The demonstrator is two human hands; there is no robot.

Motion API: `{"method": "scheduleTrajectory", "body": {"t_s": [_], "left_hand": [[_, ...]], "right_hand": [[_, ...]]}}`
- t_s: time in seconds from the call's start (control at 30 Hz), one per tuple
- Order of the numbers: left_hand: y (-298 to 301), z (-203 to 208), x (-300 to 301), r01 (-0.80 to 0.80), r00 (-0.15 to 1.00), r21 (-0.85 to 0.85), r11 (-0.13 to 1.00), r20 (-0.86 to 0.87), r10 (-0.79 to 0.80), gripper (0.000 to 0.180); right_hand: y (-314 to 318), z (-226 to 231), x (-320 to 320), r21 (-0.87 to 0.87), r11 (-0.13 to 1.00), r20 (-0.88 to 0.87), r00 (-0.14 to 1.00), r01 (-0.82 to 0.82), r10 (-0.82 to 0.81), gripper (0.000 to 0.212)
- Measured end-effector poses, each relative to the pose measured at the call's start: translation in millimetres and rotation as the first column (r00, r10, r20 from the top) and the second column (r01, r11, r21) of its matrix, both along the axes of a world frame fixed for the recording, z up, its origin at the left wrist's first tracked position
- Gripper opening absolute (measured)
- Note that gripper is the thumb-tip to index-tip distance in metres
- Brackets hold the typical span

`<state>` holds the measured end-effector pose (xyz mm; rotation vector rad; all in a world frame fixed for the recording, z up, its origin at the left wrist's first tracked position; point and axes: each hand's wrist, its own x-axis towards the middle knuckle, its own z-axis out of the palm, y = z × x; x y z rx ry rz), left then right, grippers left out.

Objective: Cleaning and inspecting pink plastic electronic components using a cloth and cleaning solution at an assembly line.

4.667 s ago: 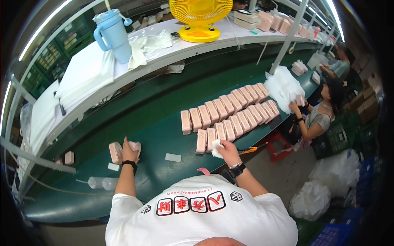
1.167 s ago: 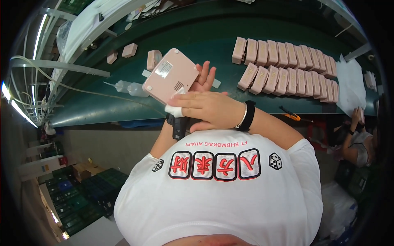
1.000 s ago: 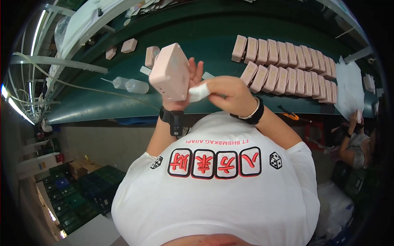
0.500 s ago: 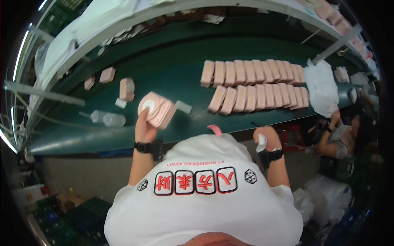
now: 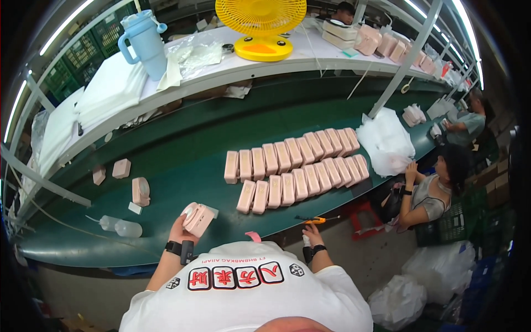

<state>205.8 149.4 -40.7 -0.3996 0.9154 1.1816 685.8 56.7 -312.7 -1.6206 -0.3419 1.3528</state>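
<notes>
My left hand (image 5: 178, 228) grips a pink case (image 5: 199, 220) with rounded corners, tilted above the near edge of the green work surface (image 5: 182, 160). A pale card-like piece (image 5: 213, 212) shows just beyond the case. My right hand (image 5: 314, 237) is closed on an orange-and-black screwdriver-like tool (image 5: 315, 220), whose thin shaft points right. Something white (image 5: 306, 240) shows at that hand's thumb side; I cannot tell what it is. Two rows of upright pink cases (image 5: 292, 152) stand farther off, between and beyond my hands.
At left lie a pink case (image 5: 140, 191), two smaller pink pieces, a small white block (image 5: 135, 208) and clear squeeze bottles (image 5: 128, 228). A shelf above carries a yellow fan (image 5: 262, 48) and blue tumbler (image 5: 145, 47). White sheeting (image 5: 385, 141) lies near a co-worker (image 5: 432, 193) at right.
The view has swung up and now takes in the shelf. The case in my left hand has turned, its round white part now less visible. The orange tool now shows plainly at my right hand.
</notes>
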Motion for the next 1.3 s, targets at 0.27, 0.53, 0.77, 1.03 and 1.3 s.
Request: {"method": "scheduleTrajectory", "body": {"t_s": [0.27,0.53,0.77,1.03,1.3], "left_hand": [[8.9,-1.3,7.4,-0.001,0.996,0.009,1.000,-0.093,0.002,0.039],[-29.1,-9.6,-32.2,-0.064,0.983,0.129,0.990,-0.161,0.085,0.043],[-100.3,-60.2,-92.2,0.046,0.585,0.248,0.968,-0.792,0.176,0.050],[-169.7,14.0,-97.6,0.416,-0.538,-0.421,0.806,-0.828,-0.155,0.048],[-197.8,-42.9,-139.2,0.470,0.512,-0.052,0.881,-0.797,-0.320,0.052]], "right_hand": [[22.6,-5.9,2.3,0.117,0.991,0.088,0.993,0.071,-0.082,0.038],[43.3,162.3,-9.9,0.467,0.884,0.439,0.873,-0.021,-0.211,0.020],[132.4,303.3,-135.0,0.467,0.085,0.725,0.436,-0.880,0.533,0.028],[146.1,280.5,-252.1,-0.180,-0.572,0.684,-0.520,-0.800,0.512,0.031],[151.8,252.6,-254.4,-0.102,-0.635,0.637,-0.540,-0.766,0.550,0.036]]}}
